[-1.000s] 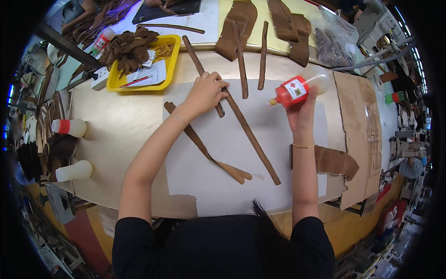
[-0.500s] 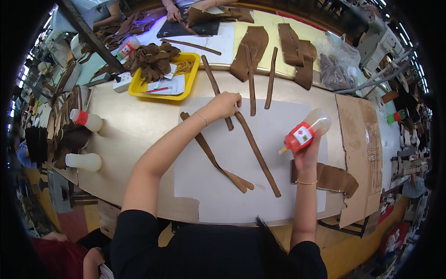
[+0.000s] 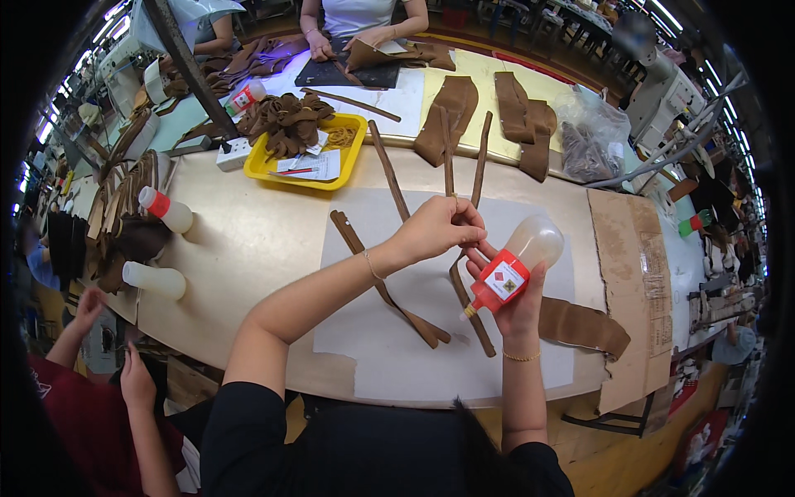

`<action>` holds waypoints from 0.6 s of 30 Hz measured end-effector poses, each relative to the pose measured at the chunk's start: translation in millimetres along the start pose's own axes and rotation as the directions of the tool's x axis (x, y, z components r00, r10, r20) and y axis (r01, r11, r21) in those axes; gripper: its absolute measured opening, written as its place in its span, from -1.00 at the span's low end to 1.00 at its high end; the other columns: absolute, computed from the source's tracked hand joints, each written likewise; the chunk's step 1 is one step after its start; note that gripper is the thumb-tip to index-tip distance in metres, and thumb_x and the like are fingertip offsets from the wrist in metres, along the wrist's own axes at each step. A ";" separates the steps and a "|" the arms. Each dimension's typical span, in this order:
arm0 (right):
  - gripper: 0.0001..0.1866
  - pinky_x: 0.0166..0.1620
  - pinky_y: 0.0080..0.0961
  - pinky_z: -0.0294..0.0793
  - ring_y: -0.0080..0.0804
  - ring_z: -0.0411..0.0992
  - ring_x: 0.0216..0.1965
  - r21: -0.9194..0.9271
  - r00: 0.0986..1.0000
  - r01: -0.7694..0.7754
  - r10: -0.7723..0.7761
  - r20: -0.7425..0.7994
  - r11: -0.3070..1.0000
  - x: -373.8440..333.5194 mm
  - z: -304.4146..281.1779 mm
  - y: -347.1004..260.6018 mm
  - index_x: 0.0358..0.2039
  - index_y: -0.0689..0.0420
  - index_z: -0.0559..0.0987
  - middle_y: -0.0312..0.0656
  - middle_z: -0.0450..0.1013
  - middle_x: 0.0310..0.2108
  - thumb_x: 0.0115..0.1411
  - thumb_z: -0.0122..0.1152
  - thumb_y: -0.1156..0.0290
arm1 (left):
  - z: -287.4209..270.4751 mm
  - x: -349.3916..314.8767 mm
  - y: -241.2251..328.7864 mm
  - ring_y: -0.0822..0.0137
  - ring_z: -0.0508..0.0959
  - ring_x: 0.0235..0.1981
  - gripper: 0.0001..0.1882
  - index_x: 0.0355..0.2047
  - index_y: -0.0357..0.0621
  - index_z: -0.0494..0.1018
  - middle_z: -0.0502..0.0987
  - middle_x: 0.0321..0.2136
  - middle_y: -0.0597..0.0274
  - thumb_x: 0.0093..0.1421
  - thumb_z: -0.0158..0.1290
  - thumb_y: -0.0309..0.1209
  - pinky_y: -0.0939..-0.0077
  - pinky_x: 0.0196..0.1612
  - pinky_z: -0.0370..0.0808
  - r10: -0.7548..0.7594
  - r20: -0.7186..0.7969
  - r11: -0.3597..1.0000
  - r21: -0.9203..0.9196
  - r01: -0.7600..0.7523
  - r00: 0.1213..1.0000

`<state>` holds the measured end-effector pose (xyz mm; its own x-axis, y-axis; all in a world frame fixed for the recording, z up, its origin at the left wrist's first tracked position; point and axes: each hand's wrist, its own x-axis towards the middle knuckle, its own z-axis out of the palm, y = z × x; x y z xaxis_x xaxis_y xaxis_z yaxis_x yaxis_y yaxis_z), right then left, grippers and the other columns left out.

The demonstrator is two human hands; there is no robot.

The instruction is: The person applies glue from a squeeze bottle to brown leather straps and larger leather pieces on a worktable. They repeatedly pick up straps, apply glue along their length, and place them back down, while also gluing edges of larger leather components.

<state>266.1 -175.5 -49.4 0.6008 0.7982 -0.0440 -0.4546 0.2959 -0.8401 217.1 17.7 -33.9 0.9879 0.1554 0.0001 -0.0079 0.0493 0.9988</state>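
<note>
While the right hand (image 3: 523,305) grips one rounded plastic bottle (image 3: 513,265), the left hand (image 3: 435,229) seemingly pinches one slim brown strip (image 3: 478,323).
It slants toward the table's (image 3: 240,265) near edge; two smooth white bottles (image 3: 155,280) are near the left edge.

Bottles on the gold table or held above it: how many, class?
3: a red-and-clear bottle in the right hand; a red-banded bottle and a whitish bottle at the left of the table. Others could be hidden.

Remotely, I count one held bottle (image 3: 520,261), two pale bottles (image 3: 170,209) (image 3: 155,281) at nine o'clock, one yellow tray (image 3: 356,153) at eleven, one plastic bag (image 3: 592,137) at two.
</note>
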 end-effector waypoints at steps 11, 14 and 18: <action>0.11 0.18 -0.12 0.35 0.20 0.22 0.17 0.127 0.999 0.013 -0.006 -0.050 0.992 -24.1 -8.4 -33.0 0.17 0.46 0.08 0.35 0.16 0.15 0.08 -0.21 -0.46 | 11.1 -32.6 -22.5 0.57 0.38 -0.35 -0.46 -0.04 -0.13 0.41 0.40 -0.27 0.34 0.00 0.32 -0.22 0.66 -0.28 0.37 0.024 0.107 0.992 0.121 -0.037 0.994; -0.04 0.12 -0.09 0.41 0.20 0.29 0.11 0.240 0.999 0.021 -0.010 -0.047 0.970 -25.4 -5.0 -39.1 -0.06 0.39 0.34 0.31 0.28 0.05 0.10 -0.21 -0.44 | 18.2 -36.0 -23.0 0.54 0.39 -0.33 -0.39 -0.01 -0.11 0.41 0.39 -0.22 0.33 -0.04 0.33 -0.15 0.64 -0.30 0.37 0.054 0.160 0.978 0.193 -0.085 0.986; -0.07 0.09 -0.06 0.44 0.18 0.33 0.09 0.310 0.999 0.019 -0.010 -0.031 0.951 -27.6 -0.5 -46.5 -0.20 0.37 0.43 0.24 0.37 -0.04 0.09 -0.18 -0.45 | 32.6 -33.9 -29.2 0.35 0.43 -0.28 -0.38 -0.04 -0.20 0.42 0.43 -0.21 0.18 -0.03 0.29 -0.08 0.54 -0.18 0.41 0.071 0.225 0.965 0.231 -0.124 0.972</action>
<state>271.0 -211.6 -9.4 0.6254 0.7786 -0.0518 -0.6242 0.4594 -0.6319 188.9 -21.2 -61.5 0.9943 -0.0678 0.0826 -0.0946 -0.1992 0.9754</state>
